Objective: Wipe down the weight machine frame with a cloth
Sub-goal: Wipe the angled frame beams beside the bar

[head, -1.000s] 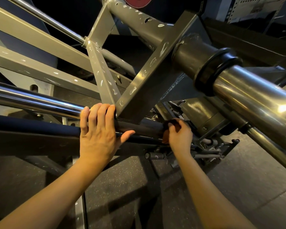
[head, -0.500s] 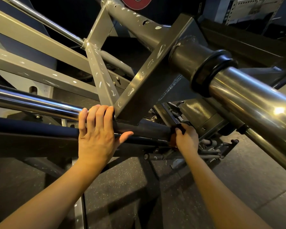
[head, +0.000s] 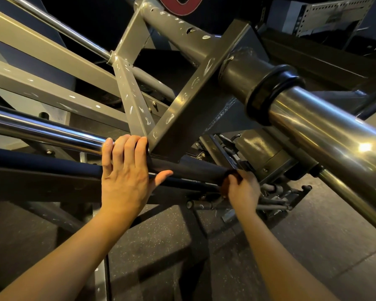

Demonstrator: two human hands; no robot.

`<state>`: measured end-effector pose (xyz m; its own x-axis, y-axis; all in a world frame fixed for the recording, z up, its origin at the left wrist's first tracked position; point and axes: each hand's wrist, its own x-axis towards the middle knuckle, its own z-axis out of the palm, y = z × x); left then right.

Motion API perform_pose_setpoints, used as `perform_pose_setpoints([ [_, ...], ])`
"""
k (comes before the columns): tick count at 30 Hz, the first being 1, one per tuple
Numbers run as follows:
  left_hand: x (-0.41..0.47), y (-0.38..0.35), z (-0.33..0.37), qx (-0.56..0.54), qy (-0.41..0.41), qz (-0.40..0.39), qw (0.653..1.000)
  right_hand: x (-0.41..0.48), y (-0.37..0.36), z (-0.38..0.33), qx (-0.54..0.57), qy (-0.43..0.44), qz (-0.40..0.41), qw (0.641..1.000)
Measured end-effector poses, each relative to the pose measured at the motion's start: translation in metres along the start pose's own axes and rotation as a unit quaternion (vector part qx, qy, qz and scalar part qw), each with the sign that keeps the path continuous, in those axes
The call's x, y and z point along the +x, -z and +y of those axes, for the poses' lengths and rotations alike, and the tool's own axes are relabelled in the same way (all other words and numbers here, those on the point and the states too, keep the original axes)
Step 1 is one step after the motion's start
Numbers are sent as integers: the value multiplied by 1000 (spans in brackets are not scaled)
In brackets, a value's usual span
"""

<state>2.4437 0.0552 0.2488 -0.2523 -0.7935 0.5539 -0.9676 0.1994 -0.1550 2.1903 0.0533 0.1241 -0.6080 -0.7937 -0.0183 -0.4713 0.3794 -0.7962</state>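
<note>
Left hand grips frame tube; right hand presses cloth beside linkage.

Dark speckled rubber flooring is seen spread below, lit in patches. A perforated pale metal upright is glimpsed at the upper right against a dark background, while part of a red ring-shaped emblem is cut off by the top edge.
</note>
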Motion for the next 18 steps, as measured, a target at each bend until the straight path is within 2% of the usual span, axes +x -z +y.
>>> perform_pose_setpoints([
  [3, -1, 6, 4, -9, 8, 2, 1000, -33, -1, -30, 55, 136, -44, 988],
  [5, -3, 8, 9, -33, 6, 21, 999, -39, -5, -33, 72, 180, -50, 980],
  [6, -5, 9, 13, -49, 1, 33, 998, -33, -7, -30, 71, 165, -44, 983],
  [8, -12, 8, 25, -80, -18, 59, 995, -15, -2, -20, 63, 80, -33, 994],
  [11, -25, -1, 50, -111, -108, 63, 986, 1, 13, -10, 77, -5, -61, 995],
  [14, -27, -15, 76, -137, -190, 2, 972, -7, 28, -1, 150, -21, -51, 987],
  [18, -19, -43, 91, -111, -194, -77, 972, -9, 53, 14, 187, -38, 52, 980],
])
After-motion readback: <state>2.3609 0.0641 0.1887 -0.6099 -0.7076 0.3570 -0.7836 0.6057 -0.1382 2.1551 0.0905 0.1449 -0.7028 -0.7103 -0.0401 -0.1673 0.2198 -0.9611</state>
